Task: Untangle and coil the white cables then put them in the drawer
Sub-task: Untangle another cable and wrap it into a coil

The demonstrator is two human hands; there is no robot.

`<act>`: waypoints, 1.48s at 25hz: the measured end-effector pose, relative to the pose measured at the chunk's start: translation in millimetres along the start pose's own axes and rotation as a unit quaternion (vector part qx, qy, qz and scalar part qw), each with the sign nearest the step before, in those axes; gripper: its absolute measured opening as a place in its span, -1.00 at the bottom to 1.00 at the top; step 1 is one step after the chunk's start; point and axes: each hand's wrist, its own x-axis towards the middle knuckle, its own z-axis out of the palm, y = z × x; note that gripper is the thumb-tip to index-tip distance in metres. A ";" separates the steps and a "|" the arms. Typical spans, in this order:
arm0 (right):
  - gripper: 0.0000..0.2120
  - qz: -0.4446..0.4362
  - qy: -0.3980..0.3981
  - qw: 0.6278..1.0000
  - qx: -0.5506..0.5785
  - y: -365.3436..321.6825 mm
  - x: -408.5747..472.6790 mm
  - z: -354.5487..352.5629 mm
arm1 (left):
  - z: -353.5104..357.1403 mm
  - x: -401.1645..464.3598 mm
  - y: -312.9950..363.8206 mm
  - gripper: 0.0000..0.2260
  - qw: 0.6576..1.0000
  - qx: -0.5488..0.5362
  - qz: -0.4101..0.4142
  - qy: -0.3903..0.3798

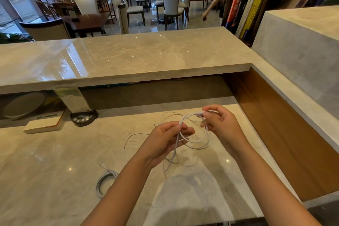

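Note:
A loose tangle of white cable (194, 141) hangs between my two hands above the marble desk (55, 167). My left hand (165, 139) pinches the strands near the middle of the tangle. My right hand (220, 124) pinches a plug end of the cable at its fingertips, a little higher and to the right. Several loops trail down onto the desk, one reaching out to the left. A second white cable (105, 180) lies coiled on the desk at the left of my left forearm, its plug pointing away. No drawer is in view.
A raised marble counter (128, 57) runs across behind the desk. Under it stand a black round device with buttons (83, 118) and a white box (43, 125). A wooden panel (275, 124) and a marble block close off the right side.

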 end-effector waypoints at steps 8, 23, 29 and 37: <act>-0.70 0.047 -0.331 0.942 -0.011 43.5 -25.3 27.8 | -6.7 15.1 17.2 -0.83 0.987 -0.113 0.096 0.054; -0.80 0.099 -0.254 0.945 -0.181 30.8 44.1 -44.0 | -51.9 25.1 24.9 -0.81 0.980 -0.135 0.113 0.090; -0.75 0.053 -0.102 0.951 -0.288 0.0 75.5 -4.8 | -47.3 21.5 20.5 -0.79 0.993 0.044 0.077 0.082; -0.76 0.002 -0.124 0.959 -0.254 -35.7 50.8 52.8 | -41.1 26.2 5.2 -0.83 0.974 0.098 0.087 0.185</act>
